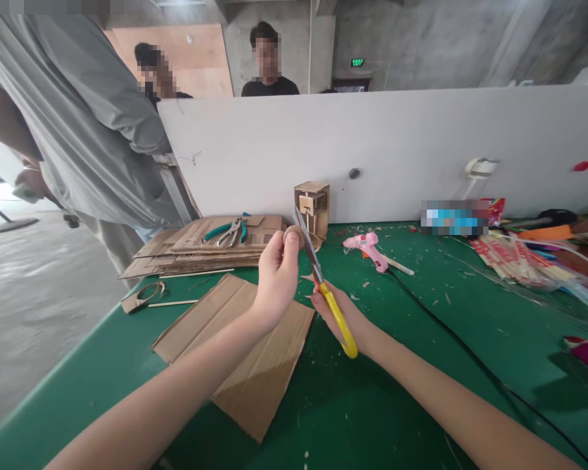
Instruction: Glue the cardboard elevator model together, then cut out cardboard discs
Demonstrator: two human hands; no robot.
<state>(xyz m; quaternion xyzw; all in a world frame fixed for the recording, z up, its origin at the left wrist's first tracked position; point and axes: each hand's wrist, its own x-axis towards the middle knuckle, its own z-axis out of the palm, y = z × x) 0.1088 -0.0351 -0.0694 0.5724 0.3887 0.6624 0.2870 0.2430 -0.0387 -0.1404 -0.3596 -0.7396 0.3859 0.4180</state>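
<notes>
My left hand (278,273) pinches a small rounded cardboard piece (294,235) between thumb and fingers. Scissors with yellow handles (340,320) are in my right hand (340,313), their blades pointing up and lying beside the piece's right edge. Whether the blades touch the piece is hard to tell. Under my hands, a flat cardboard sheet (245,352) lies on the green table (372,405). Just behind the piece stands a small cardboard box structure (323,209), upright against the white panel.
Teal-handled pliers (232,231) lie on stacked cardboard (191,251) at the left. A pink glue gun (370,248) trails a black cord rightward. Wrapped sticks (504,261) lie at the right. A person in grey (78,98) stands left; two people are behind the white panel (396,143).
</notes>
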